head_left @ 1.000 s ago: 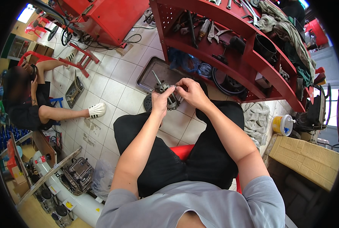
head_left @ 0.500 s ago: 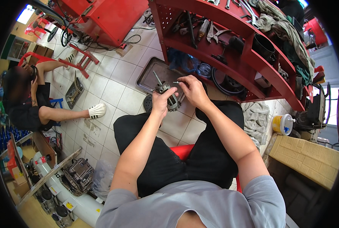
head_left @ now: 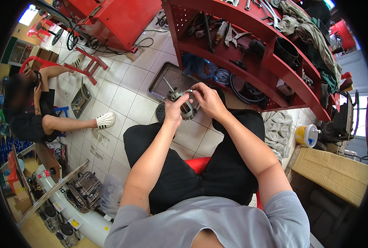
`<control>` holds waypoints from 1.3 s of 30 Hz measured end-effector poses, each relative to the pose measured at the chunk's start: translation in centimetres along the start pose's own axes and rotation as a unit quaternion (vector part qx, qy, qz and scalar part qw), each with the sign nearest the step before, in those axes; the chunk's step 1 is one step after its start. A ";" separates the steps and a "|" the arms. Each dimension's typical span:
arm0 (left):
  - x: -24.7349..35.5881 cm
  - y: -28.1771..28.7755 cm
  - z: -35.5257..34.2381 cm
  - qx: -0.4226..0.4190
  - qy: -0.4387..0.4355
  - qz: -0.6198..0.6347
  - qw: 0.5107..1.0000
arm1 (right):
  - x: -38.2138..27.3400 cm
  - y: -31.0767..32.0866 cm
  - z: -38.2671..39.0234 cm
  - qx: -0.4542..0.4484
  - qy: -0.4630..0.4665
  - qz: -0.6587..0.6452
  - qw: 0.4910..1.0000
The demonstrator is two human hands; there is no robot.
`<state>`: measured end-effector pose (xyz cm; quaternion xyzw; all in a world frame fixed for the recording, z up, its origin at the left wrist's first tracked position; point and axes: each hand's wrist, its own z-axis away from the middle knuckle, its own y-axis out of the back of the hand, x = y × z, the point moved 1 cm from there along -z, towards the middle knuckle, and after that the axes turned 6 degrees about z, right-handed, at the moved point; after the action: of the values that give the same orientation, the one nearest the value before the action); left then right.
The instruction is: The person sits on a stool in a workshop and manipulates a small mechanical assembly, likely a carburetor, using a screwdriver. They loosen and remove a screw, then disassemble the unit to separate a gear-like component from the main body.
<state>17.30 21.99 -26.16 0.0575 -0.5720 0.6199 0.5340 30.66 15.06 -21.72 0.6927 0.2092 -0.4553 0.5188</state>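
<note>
Gripping a small grey metal electric motor (head_left: 183, 106) above my knees, I am closing my left hand (head_left: 174, 112) around its body while my right hand (head_left: 205, 100) is pinching a thin white wire (head_left: 187, 91) at its top. Keeping the motor steady and the pull gentle is, I judge, what this step is asking. Below are lying a dark metal tray (head_left: 167, 78) on white floor tiles (head_left: 126, 87), a red tool shelf (head_left: 250, 53) beyond; another person (head_left: 31, 111) is sitting left.

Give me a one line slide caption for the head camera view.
Seated person's left hand steadies a small electric motor while the right hand works its white wire, beside a red tool shelf.
</note>
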 end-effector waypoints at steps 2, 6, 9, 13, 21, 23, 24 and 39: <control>-0.1 0.1 0.0 -0.005 0.001 -0.005 1.000 | 0.1 0.0 0.0 0.010 0.011 0.003 1.000; 0.1 0.2 0.1 0.004 0.019 -0.019 1.000 | 0.5 0.1 -0.1 0.018 0.015 0.040 0.999; 0.0 0.2 0.1 0.004 0.010 -0.013 1.000 | 0.4 0.3 -0.2 -0.001 -0.006 0.030 1.000; 0.1 0.0 -0.1 -0.010 0.001 0.014 1.000 | 0.4 0.0 0.0 0.011 0.020 -0.015 1.000; 0.0 0.4 0.1 -0.018 0.038 -0.031 0.999 | 0.3 0.3 -0.2 0.020 -0.010 -0.024 0.999; -0.1 0.1 0.1 -0.017 0.018 -0.016 1.000 | 0.5 0.1 -0.1 0.017 0.010 -0.026 0.999; 0.0 0.0 0.1 -0.024 0.013 0.002 1.000 | 0.6 0.0 -0.1 0.014 0.018 -0.027 0.999; 0.7 -0.3 0.3 -0.027 0.019 0.011 0.999 | 0.7 0.1 -0.2 0.029 -0.013 -0.017 0.999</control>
<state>17.07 22.10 -25.44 0.0249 -0.5786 0.6112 0.5395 31.11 15.08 -22.24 0.6980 0.2008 -0.4786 0.4934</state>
